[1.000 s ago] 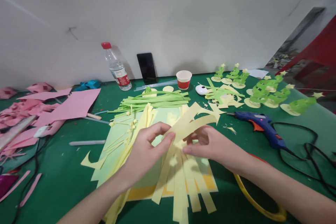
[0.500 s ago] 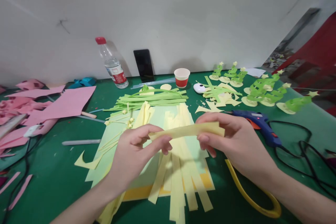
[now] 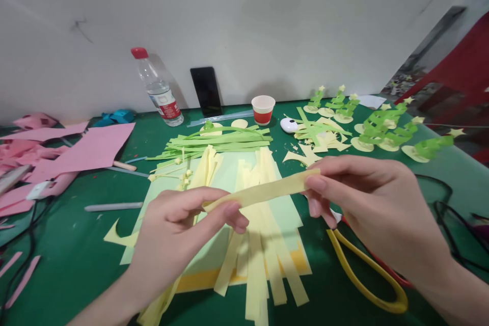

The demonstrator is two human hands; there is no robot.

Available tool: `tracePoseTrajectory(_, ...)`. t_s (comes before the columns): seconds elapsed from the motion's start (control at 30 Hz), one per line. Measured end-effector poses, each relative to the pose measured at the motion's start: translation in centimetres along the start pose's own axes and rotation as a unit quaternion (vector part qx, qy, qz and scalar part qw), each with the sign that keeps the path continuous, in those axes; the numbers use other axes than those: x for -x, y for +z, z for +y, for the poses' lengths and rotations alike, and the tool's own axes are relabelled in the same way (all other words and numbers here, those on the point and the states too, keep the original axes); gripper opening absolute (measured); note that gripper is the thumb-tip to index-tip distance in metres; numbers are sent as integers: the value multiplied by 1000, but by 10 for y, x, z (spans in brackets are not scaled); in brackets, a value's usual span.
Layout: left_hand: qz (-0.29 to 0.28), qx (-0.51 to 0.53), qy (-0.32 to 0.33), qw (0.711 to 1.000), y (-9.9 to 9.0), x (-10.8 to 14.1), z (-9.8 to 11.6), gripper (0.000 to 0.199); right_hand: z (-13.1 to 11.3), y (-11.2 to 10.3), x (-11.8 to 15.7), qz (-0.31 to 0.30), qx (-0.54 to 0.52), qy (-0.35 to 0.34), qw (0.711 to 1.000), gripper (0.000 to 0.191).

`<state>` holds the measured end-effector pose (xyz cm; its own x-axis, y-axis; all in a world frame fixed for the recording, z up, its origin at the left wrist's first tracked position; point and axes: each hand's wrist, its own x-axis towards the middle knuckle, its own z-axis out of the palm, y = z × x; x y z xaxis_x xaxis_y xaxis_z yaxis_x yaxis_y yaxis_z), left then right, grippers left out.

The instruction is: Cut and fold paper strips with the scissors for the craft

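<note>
Over the middle of the green table, we've got one pale yellow paper strip held up in the air, slightly tilted, right end higher. Our left hand pinches one end between thumb and fingers, and our right hand grips the other end the same way, so both are busy with it. Right below we have a loose fan of yellow strips lying on some pale green sheets. Scissors with yellow and red handles sit just under our right hand, partly hidden by it. Further back we can see a bunch of green strips, a paper cup and, off to the right, some little green paper trees with star tops.
</note>
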<state>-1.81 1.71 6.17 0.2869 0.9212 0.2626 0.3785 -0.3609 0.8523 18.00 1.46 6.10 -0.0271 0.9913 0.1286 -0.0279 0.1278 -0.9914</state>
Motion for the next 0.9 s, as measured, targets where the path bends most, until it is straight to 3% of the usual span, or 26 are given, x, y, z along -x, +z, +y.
tracePoseTrajectory(0.67, 6, 85, -59, 995, 2, 2, 0, 26, -2, -2, 6, 14, 9, 3, 1000, 8)
tracePoseTrajectory(0.9, -59, 140, -61, 987, -1, -1, -5, 29, -4, -6, 3, 0, -8, 39, 999, 13)
